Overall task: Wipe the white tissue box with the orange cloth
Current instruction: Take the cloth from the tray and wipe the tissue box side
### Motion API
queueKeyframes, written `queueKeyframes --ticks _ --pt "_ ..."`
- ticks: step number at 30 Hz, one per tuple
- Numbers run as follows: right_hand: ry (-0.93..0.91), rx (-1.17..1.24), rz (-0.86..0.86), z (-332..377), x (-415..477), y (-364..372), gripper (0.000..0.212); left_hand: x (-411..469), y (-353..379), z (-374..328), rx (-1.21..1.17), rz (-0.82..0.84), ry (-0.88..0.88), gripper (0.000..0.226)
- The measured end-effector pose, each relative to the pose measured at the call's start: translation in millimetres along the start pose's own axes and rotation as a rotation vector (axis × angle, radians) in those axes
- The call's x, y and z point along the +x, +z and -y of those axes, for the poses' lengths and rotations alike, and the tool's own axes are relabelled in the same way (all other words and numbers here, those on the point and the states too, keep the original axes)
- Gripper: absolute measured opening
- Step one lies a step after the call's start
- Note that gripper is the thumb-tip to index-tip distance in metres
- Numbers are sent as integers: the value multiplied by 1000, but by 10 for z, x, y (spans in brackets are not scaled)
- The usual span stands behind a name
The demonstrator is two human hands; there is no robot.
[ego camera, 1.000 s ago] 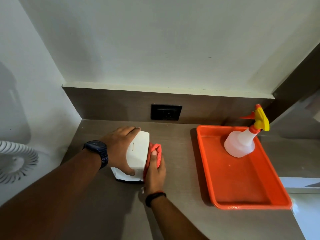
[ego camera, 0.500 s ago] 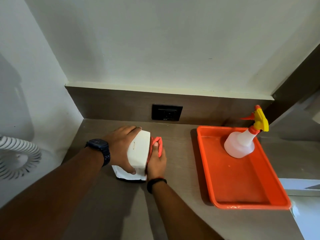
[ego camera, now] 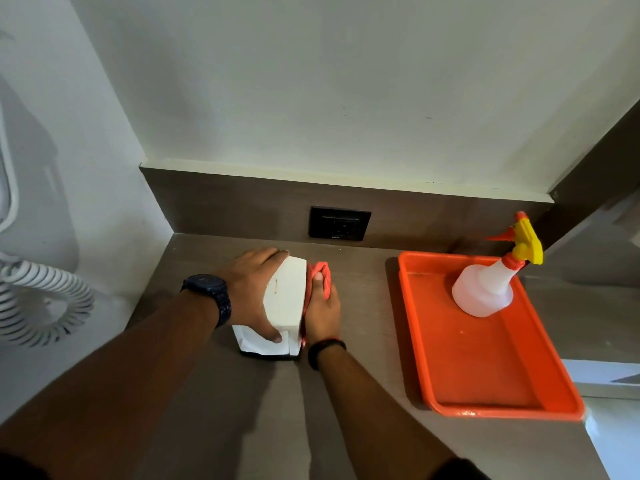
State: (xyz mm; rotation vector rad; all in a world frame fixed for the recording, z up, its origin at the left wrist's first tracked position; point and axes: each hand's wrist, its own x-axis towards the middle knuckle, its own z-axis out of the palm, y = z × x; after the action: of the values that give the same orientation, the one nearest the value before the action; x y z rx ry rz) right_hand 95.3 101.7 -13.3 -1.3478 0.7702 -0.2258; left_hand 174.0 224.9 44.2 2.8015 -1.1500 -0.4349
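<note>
The white tissue box [ego camera: 285, 301] stands tipped on the brown counter near the back wall. My left hand [ego camera: 251, 289] grips it from the left, fingers over its far end and thumb on its near end. My right hand [ego camera: 322, 311] presses the orange cloth [ego camera: 320, 273] flat against the box's right side. Most of the cloth is hidden between my palm and the box; a fold shows above my fingers.
An orange tray [ego camera: 485, 375] lies to the right with a white spray bottle [ego camera: 485, 289] with a yellow and orange trigger in its far corner. A black wall socket [ego camera: 339, 223] sits behind the box. A white coiled cord [ego camera: 38, 296] hangs at the left wall.
My right hand has slid the cloth along the box's right side, away from me toward the wall. The left hand keeps its hold on the box.
</note>
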Motion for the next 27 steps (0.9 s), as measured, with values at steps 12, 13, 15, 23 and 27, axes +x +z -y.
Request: queueKeyframes --ticks 12,13,15,23,27 --pt "-120 -65 24 147 39 19 43 25 96 38 -56 -87 -20 140" --pt "-90 -65 40 173 73 19 44 21 93 33 -58 -82 -17 141" --pt "-15 -44 39 138 90 12 46 16 80 28 -56 -69 -17 142" --pt "-12 29 -81 -65 -221 -14 20 4 48 15 -62 -65 -23 140" --pt "-75 -49 1 157 30 -14 48 8 53 -26 -88 -110 -25 137"
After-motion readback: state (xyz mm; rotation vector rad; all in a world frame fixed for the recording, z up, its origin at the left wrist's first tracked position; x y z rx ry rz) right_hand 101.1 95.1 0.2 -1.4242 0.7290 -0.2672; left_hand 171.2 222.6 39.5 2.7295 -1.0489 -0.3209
